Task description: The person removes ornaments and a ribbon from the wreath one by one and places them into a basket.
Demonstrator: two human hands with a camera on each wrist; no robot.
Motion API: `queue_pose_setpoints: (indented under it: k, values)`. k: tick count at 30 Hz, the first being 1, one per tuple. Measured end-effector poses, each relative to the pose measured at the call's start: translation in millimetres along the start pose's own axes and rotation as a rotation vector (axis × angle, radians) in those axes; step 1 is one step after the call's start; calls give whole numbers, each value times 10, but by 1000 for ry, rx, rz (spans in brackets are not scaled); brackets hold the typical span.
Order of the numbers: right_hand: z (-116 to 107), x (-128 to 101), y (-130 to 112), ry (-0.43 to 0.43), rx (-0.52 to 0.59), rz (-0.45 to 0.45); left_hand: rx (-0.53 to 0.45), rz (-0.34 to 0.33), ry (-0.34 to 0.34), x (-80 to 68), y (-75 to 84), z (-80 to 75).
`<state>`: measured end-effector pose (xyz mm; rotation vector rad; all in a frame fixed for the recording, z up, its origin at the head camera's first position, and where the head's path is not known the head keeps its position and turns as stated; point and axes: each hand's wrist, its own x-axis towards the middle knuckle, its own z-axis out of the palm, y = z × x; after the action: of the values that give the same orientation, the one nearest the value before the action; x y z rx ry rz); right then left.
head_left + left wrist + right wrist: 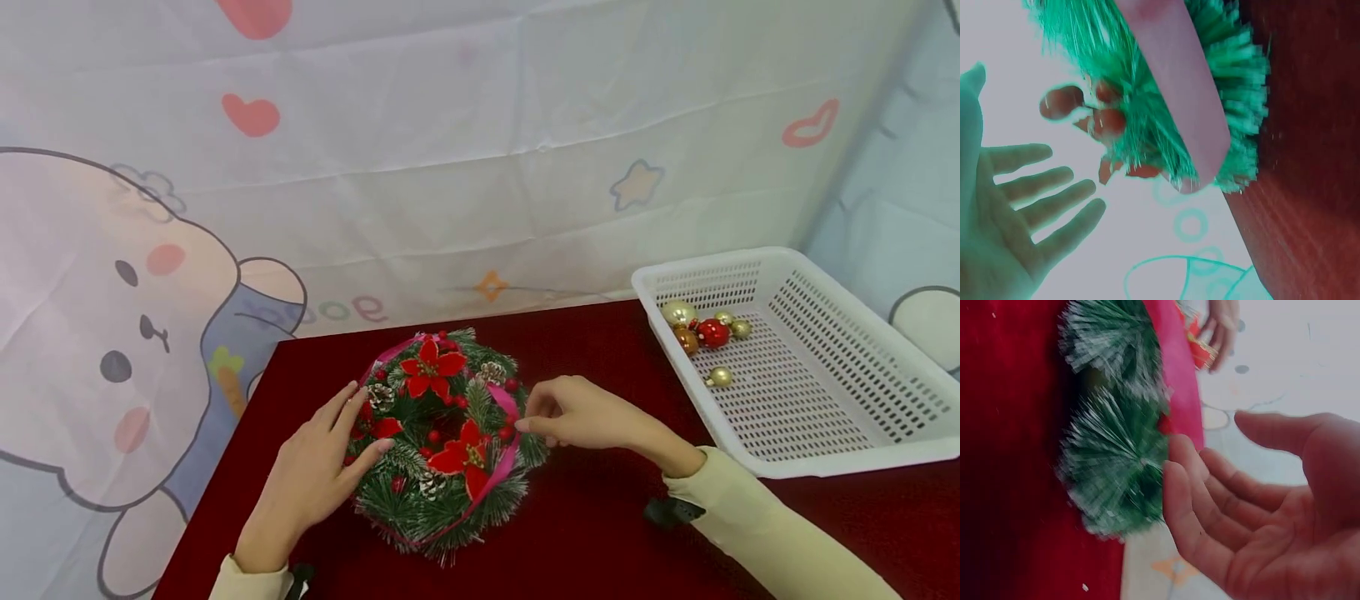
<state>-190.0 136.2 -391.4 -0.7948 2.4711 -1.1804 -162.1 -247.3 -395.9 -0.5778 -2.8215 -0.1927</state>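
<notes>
A green Christmas wreath with frosted tips lies on the dark red cloth, set with red poinsettias, red berries and pine cones. A pink ribbon runs around it. Over the wreath's left side is my left hand, fingers straight and spread, holding nothing. My right hand is at the right edge beside the ribbon. Its fingers bend loosely, with the thumb apart from them in the right wrist view; whether the fingertips touch the wreath I cannot tell.
At the right stands a white perforated plastic basket. Several gold, red and orange-brown baubles lie at its left end. Behind the table hangs a pale printed cloth with hearts and a cartoon animal.
</notes>
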Motion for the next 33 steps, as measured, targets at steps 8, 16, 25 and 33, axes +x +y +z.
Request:
queue_pose_setpoints:
  k: [8,16,25,33]
  values:
    - [148,43,32,7,52,129,-78,-112,52,152,-287,-7]
    - [203,95,73,-37,141,155,-269,-257,-5,218,-603,114]
    - [241,108,70,-51,197,113,-314,-316,-192,165,-733,222]
    - [249,92,28,-38,207,77,-327,-296,-211,135,-731,237]
